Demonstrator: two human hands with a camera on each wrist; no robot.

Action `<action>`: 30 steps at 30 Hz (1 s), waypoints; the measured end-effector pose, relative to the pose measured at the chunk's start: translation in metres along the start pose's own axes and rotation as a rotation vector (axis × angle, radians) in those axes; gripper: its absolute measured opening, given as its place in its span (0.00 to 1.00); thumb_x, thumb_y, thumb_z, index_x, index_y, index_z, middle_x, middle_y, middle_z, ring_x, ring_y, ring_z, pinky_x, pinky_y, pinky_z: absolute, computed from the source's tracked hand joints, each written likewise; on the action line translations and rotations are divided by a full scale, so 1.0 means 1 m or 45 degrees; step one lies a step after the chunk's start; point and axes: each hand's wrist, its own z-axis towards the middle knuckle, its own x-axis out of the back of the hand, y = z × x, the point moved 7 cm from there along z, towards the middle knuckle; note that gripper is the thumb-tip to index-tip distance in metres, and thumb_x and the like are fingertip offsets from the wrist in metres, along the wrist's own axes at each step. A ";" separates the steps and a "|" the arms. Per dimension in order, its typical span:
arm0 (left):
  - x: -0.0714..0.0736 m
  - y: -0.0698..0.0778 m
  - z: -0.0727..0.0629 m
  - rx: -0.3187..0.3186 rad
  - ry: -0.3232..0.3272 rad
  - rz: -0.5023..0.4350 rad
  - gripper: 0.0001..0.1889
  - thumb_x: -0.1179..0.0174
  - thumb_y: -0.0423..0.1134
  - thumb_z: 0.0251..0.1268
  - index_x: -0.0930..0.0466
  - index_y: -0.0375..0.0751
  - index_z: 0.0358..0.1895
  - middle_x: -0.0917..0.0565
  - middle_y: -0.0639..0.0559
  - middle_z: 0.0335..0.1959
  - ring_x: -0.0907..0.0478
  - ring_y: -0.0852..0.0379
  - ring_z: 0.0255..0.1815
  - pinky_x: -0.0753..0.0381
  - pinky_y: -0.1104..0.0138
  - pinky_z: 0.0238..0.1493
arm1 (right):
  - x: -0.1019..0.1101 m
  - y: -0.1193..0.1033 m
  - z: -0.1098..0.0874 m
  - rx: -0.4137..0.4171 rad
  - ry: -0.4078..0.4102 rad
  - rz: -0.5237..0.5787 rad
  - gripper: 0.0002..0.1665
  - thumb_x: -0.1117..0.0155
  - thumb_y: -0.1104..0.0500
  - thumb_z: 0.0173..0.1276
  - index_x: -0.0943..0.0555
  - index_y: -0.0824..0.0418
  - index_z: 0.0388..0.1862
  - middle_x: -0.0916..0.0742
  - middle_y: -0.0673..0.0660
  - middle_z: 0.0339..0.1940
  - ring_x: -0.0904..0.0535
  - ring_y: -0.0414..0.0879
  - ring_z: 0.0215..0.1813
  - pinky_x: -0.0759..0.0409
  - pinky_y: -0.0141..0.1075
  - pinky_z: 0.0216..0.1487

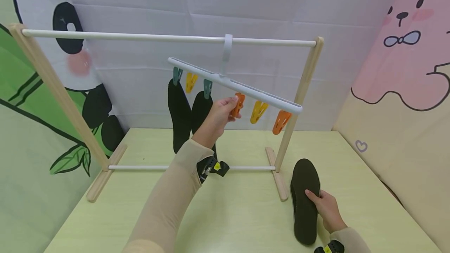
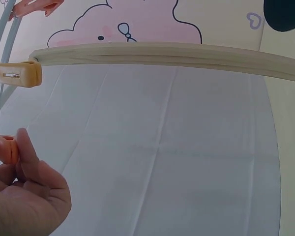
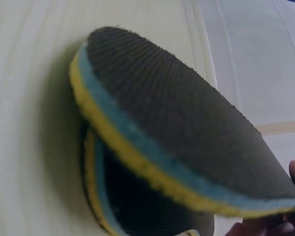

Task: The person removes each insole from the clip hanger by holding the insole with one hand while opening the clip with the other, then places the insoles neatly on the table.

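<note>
My left hand (image 1: 221,114) pinches an orange clothespin (image 1: 239,104) on the white clip hanger (image 1: 253,89); the left wrist view shows thumb and fingers around this clothespin (image 2: 7,150). Two black insoles (image 1: 179,116) hang to its left from green clothespins (image 1: 208,88), partly hidden behind the left arm. At the lower right, my right hand (image 1: 327,206) grips a black insole (image 1: 304,210) by its side, thumb on top. Seen from the right wrist, the held insole (image 3: 187,118) has a blue and yellow edge and tilts up over another insole (image 3: 142,201) beneath.
The hanger hooks over the white top bar (image 1: 140,37) of a wooden rack (image 1: 59,89) and slopes down to the right. Other clothespins, yellow (image 1: 259,111) and orange (image 1: 281,122), dangle from it. A lower bar (image 1: 140,167) crosses close above the pale table (image 1: 242,214).
</note>
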 end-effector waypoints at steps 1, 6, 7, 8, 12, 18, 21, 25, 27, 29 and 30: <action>0.000 0.000 0.000 -0.001 0.001 0.000 0.21 0.54 0.43 0.76 0.26 0.28 0.58 0.24 0.48 0.38 0.26 0.57 0.29 0.32 0.68 0.39 | 0.000 0.000 0.000 0.001 -0.001 -0.006 0.29 0.40 0.47 0.69 0.24 0.76 0.46 0.15 0.55 0.35 0.22 0.53 0.46 0.29 0.54 0.54; 0.001 0.001 -0.001 -0.001 0.009 0.001 0.20 0.53 0.43 0.76 0.25 0.28 0.57 0.24 0.48 0.37 0.26 0.57 0.30 0.32 0.68 0.40 | -0.003 0.001 -0.001 -0.003 0.003 -0.014 0.28 0.41 0.49 0.70 0.25 0.77 0.46 0.15 0.55 0.34 0.23 0.45 0.38 0.26 0.45 0.47; 0.001 0.001 -0.001 -0.003 0.008 0.001 0.20 0.53 0.43 0.76 0.25 0.28 0.57 0.24 0.48 0.37 0.26 0.57 0.30 0.32 0.68 0.40 | -0.004 0.001 -0.001 -0.001 0.004 -0.017 0.28 0.41 0.50 0.69 0.24 0.78 0.46 0.15 0.55 0.34 0.23 0.43 0.36 0.26 0.42 0.44; 0.001 0.001 -0.001 -0.001 0.007 -0.001 0.20 0.53 0.43 0.76 0.25 0.29 0.57 0.24 0.48 0.38 0.26 0.57 0.30 0.32 0.68 0.40 | -0.005 0.002 -0.001 -0.001 0.002 -0.016 0.27 0.41 0.50 0.70 0.24 0.78 0.46 0.15 0.55 0.33 0.24 0.41 0.35 0.26 0.40 0.42; 0.000 0.001 -0.001 -0.004 -0.007 0.000 0.21 0.54 0.43 0.76 0.26 0.28 0.58 0.23 0.47 0.39 0.26 0.57 0.30 0.32 0.68 0.41 | -0.007 0.003 -0.002 -0.003 0.006 -0.003 0.26 0.40 0.50 0.70 0.24 0.77 0.43 0.16 0.54 0.32 0.24 0.40 0.32 0.26 0.35 0.38; 0.000 0.001 -0.002 0.000 -0.008 0.001 0.21 0.54 0.43 0.76 0.26 0.27 0.59 0.23 0.46 0.40 0.27 0.57 0.29 0.32 0.68 0.40 | -0.006 0.007 -0.002 -0.003 0.011 0.016 0.24 0.40 0.52 0.69 0.24 0.76 0.41 0.16 0.53 0.30 0.24 0.40 0.31 0.26 0.35 0.37; 0.000 0.001 -0.001 0.005 -0.004 0.000 0.21 0.54 0.43 0.76 0.26 0.28 0.58 0.23 0.46 0.40 0.27 0.56 0.29 0.32 0.68 0.40 | -0.006 0.007 -0.002 -0.009 0.007 0.006 0.23 0.41 0.52 0.69 0.24 0.76 0.41 0.16 0.53 0.30 0.25 0.41 0.31 0.26 0.35 0.37; 0.000 0.001 -0.001 0.009 -0.002 -0.002 0.21 0.54 0.43 0.76 0.26 0.28 0.58 0.23 0.47 0.39 0.26 0.56 0.29 0.32 0.68 0.40 | -0.006 0.006 -0.001 -0.005 0.010 -0.014 0.25 0.40 0.51 0.69 0.24 0.77 0.42 0.16 0.55 0.31 0.24 0.41 0.32 0.26 0.36 0.37; 0.000 0.001 -0.001 0.011 0.000 -0.002 0.21 0.53 0.43 0.76 0.26 0.28 0.58 0.23 0.47 0.39 0.26 0.57 0.29 0.32 0.68 0.40 | -0.005 0.006 -0.001 -0.003 0.015 -0.021 0.26 0.40 0.51 0.69 0.24 0.78 0.42 0.16 0.57 0.32 0.24 0.41 0.33 0.26 0.37 0.38; 0.000 0.001 -0.001 0.015 0.001 -0.003 0.21 0.53 0.43 0.75 0.26 0.29 0.58 0.23 0.47 0.39 0.26 0.57 0.30 0.31 0.68 0.40 | -0.005 0.007 0.000 -0.011 0.017 -0.037 0.26 0.41 0.52 0.70 0.24 0.78 0.43 0.15 0.57 0.33 0.23 0.41 0.33 0.25 0.37 0.38; 0.000 0.000 -0.001 0.016 0.001 -0.003 0.21 0.53 0.43 0.75 0.26 0.29 0.58 0.23 0.47 0.39 0.26 0.57 0.30 0.31 0.68 0.41 | -0.005 0.008 0.000 -0.012 0.019 -0.041 0.26 0.41 0.52 0.70 0.24 0.79 0.43 0.15 0.58 0.33 0.23 0.42 0.33 0.25 0.38 0.38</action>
